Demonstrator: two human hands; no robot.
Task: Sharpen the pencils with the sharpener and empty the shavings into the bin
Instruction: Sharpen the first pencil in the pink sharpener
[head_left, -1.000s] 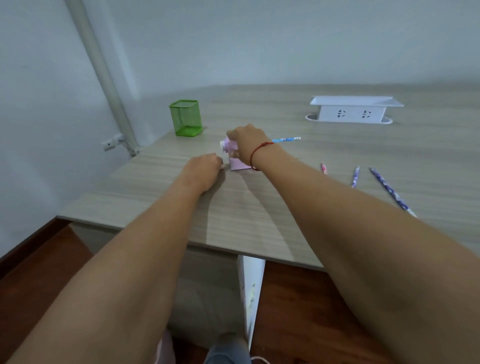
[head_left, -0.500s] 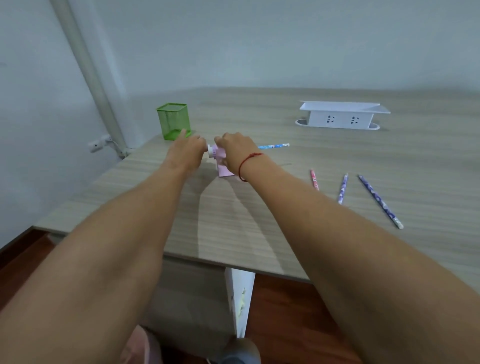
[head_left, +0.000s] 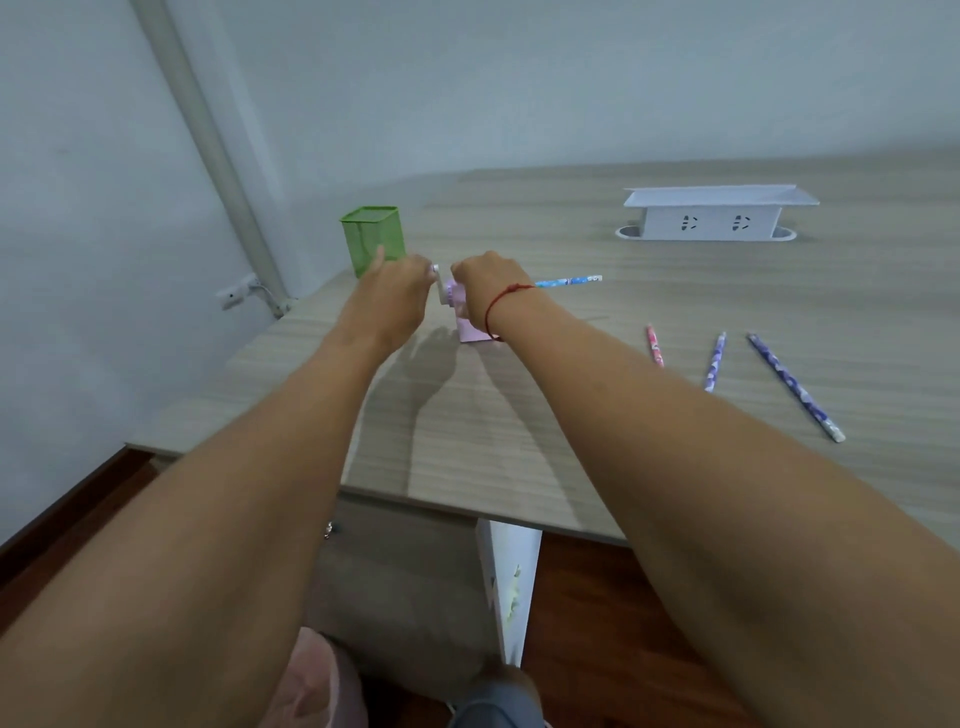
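A small pink crank sharpener (head_left: 470, 327) stands on the wooden table (head_left: 571, 415). My right hand (head_left: 488, 283), with a red string at the wrist, rests on top of it and holds it down. A blue patterned pencil (head_left: 569, 281) sticks out of it to the right. My left hand (head_left: 397, 291) grips the white crank handle (head_left: 440, 286) on the sharpener's left side. Three more pencils lie to the right: a short pink one (head_left: 655, 345), a purple one (head_left: 715, 361) and a long purple one (head_left: 795, 387).
A green mesh pencil cup (head_left: 373, 240) stands just behind my left hand. A white socket box (head_left: 711, 215) with a raised lid sits at the back right. The table's front edge (head_left: 415, 501) is near me, with dark wood floor below.
My left hand rose from the table beside the sharpener and took hold of the crank handle. My right hand stayed on the sharpener.
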